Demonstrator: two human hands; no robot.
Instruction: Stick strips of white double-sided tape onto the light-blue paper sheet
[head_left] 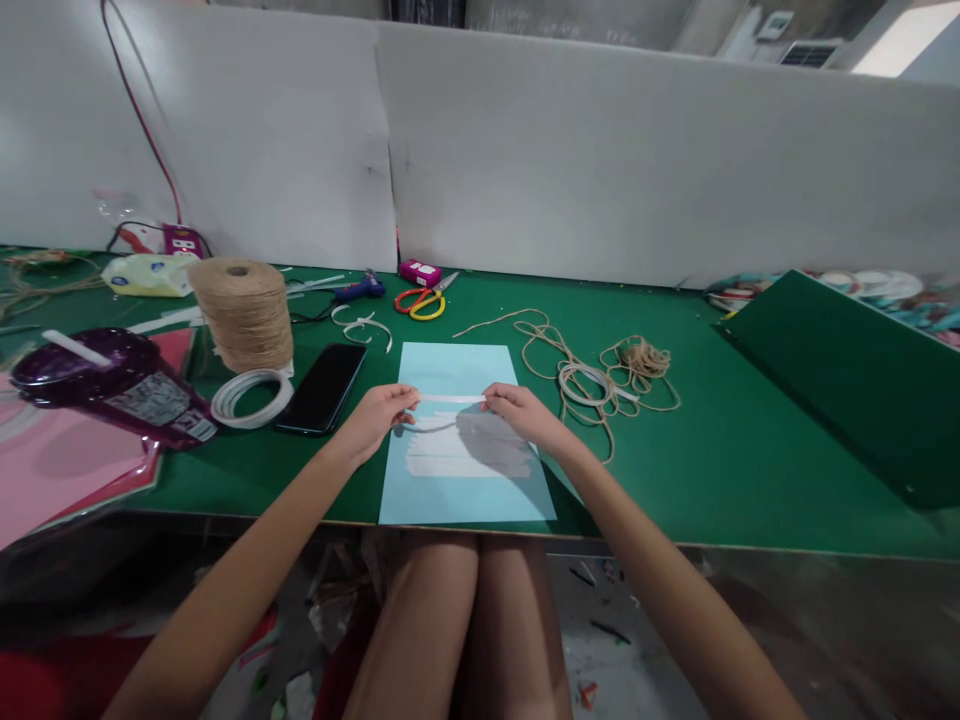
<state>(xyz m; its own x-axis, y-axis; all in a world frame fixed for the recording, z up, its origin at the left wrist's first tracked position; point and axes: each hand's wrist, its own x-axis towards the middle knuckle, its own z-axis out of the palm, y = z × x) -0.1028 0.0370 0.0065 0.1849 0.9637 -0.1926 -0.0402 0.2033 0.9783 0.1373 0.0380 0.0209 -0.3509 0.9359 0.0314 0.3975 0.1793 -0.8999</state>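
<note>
A narrow white strip of tape [451, 399] is stretched level between my two hands, over a light blue sheet of paper [459, 364]. My left hand [382, 415] pinches its left end, and my right hand [517, 408] pinches the right end. White strips [465, 460] lie in rows across the lower middle of the sheet. The shadow of my right hand falls on them. Left of the paper, a black phone [322, 388] lies beside a white roll of tape [252, 399]. Loose twine [581, 385] lies tangled on the right, around a white ring [586, 383].
A twine spool [244, 318] and a purple lidded cup [120, 385] stand on the left. Scissors [427, 302], a blue glue gun [360, 288] and curled white scraps [364, 325] lie behind. A green board [847, 380] leans at right. A white partition [600, 160] backs the green table.
</note>
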